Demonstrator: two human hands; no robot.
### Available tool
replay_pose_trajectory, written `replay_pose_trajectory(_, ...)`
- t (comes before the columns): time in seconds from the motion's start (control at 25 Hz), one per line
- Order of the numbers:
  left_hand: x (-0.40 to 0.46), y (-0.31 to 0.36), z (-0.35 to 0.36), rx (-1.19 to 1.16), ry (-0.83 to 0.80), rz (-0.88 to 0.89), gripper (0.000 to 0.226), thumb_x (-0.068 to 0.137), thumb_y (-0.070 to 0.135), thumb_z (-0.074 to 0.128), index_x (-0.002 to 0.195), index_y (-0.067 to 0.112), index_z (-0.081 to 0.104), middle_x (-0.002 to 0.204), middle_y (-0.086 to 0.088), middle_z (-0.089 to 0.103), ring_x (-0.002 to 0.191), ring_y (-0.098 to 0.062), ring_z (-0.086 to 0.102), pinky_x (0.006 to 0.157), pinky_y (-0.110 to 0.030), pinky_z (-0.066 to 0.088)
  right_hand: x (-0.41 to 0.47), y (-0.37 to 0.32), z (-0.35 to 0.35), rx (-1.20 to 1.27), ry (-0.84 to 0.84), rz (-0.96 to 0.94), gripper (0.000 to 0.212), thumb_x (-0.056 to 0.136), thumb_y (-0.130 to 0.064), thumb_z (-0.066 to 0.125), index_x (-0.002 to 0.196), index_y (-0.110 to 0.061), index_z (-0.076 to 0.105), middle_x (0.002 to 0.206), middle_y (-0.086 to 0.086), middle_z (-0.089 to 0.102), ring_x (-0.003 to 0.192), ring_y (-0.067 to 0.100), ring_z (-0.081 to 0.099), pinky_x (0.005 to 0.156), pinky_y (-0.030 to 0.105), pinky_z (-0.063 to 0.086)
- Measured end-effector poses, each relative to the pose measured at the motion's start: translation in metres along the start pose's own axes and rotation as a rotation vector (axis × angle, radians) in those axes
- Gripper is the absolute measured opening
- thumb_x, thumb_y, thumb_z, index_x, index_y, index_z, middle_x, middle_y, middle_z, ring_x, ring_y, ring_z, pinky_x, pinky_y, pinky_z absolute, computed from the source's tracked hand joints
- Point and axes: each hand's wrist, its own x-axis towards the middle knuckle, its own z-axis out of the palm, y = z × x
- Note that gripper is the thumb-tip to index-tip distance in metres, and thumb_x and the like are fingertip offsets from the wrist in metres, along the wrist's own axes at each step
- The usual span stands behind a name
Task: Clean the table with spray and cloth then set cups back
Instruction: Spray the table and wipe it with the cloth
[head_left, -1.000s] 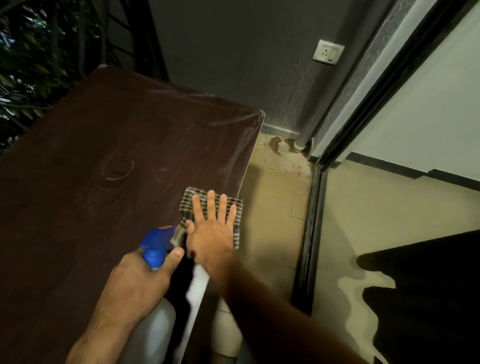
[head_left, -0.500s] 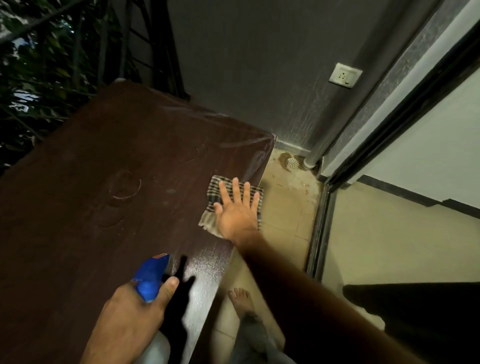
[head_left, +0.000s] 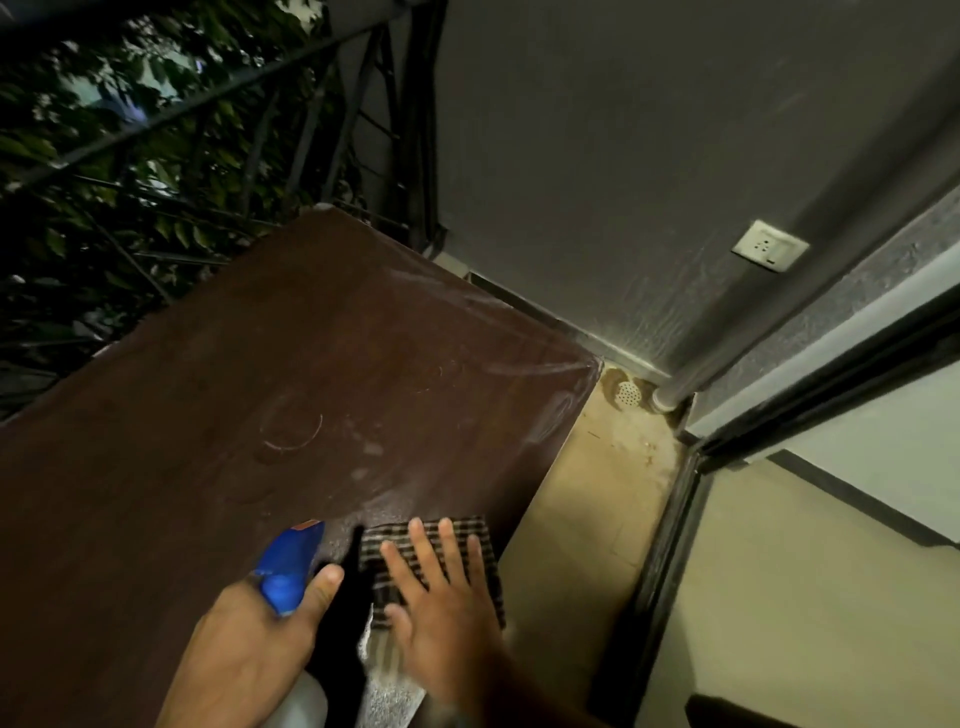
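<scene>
1. A dark brown table (head_left: 218, 415) fills the left and centre of the frame, seen from above at a tilt, its right edge running down toward the lower middle.
2. At the lower centre, the right hand (head_left: 447, 608) lies flat, palm down, on a checked cloth (head_left: 470, 532) with its fingers spread wide apart. The cloth sits on the tabletop right at the table's right edge.
3. Just left of it, the left hand (head_left: 249, 649) is wrapped around the neck of a spray bottle (head_left: 288, 566) with a blue head and a pale body; the thumb rests along the blue head, and the other fingers are hidden behind the bottle.
4. The spray head points toward the upper right of the frame, close beside the cloth.
5. A faint ring mark (head_left: 291, 431) and pale smears show on the tabletop above the hands.
6. To the right of the table is beige tiled floor (head_left: 587, 519) with a round drain (head_left: 628, 393) in the corner.
7. A white wall socket (head_left: 770, 245) sits on the grey wall at the upper right.
8. Dark railings and leaves (head_left: 130, 130) fill the upper left.
</scene>
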Motion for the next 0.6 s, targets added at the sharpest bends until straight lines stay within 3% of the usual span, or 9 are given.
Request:
replay_pose_trajectory(0.16, -0.004, -0.006, -0.007, -0.082, 0.051, -0.050, 0.058, 0.074, 0.061, 0.069, 0.069, 0.003, 0.066, 0.064, -0.007, 0.069, 0.067, -0.027, 0.067, 0.061, -0.033, 0.046, 0.081, 0.040, -0.028, -0.064, 0.057, -0.024, 0.066, 0.099, -0.052, 0.032, 0.160, -0.034, 0.015, 0.168, 0.003, 0.007, 0.154, 0.036, 0.010, 0.121, 0.057, -0.006)
replay_pose_trajectory(0.28, -0.009, -0.011, -0.016, -0.111, 0.119, -0.064, 0.060, 0.078, 0.058, 0.066, 0.068, -0.001, 0.065, 0.061, -0.009, 0.068, 0.065, -0.027, 0.065, 0.058, -0.033, 0.043, 0.152, 0.046, -0.053, -0.062, -0.032, 0.046, 0.065, 0.103, -0.051, 0.021, 0.160, -0.034, -0.003, 0.167, 0.001, -0.011, 0.154, 0.034, -0.011, 0.121, 0.056, -0.010)
replay_pose_trajectory(0.36, -0.014, -0.018, -0.020, -0.120, 0.168, -0.098, 0.060, 0.079, 0.058, 0.066, 0.068, -0.001, 0.064, 0.062, -0.009, 0.068, 0.066, -0.028, 0.065, 0.058, -0.033, 0.042, 0.172, 0.034, -0.060, -0.075, -0.081, 0.060, 0.064, 0.104, -0.051, 0.019, 0.160, -0.033, -0.007, 0.168, 0.002, -0.014, 0.152, 0.034, -0.016, 0.121, 0.058, -0.010)
replay_pose_trajectory(0.48, -0.019, -0.033, -0.022, -0.150, 0.192, -0.132, 0.058, 0.080, 0.057, 0.066, 0.064, 0.002, 0.062, 0.058, -0.006, 0.066, 0.062, -0.026, 0.065, 0.058, -0.033, 0.043, 0.151, 0.010, -0.044, -0.094, -0.120, -0.083, 0.065, 0.103, -0.053, 0.016, 0.159, -0.033, -0.009, 0.166, 0.003, -0.016, 0.152, 0.036, -0.016, 0.120, 0.059, -0.010)
replay_pose_trajectory(0.6, -0.021, -0.043, -0.022, -0.177, 0.198, -0.143, 0.056, 0.080, 0.057, 0.067, 0.062, 0.003, 0.062, 0.055, -0.005, 0.066, 0.060, -0.024, 0.065, 0.056, -0.031, 0.042, 0.083, -0.015, -0.013, -0.111, -0.118, -0.334, 0.069, 0.097, -0.056, 0.030, 0.160, -0.033, 0.013, 0.168, 0.005, 0.002, 0.154, 0.038, 0.003, 0.121, 0.062, 0.002)
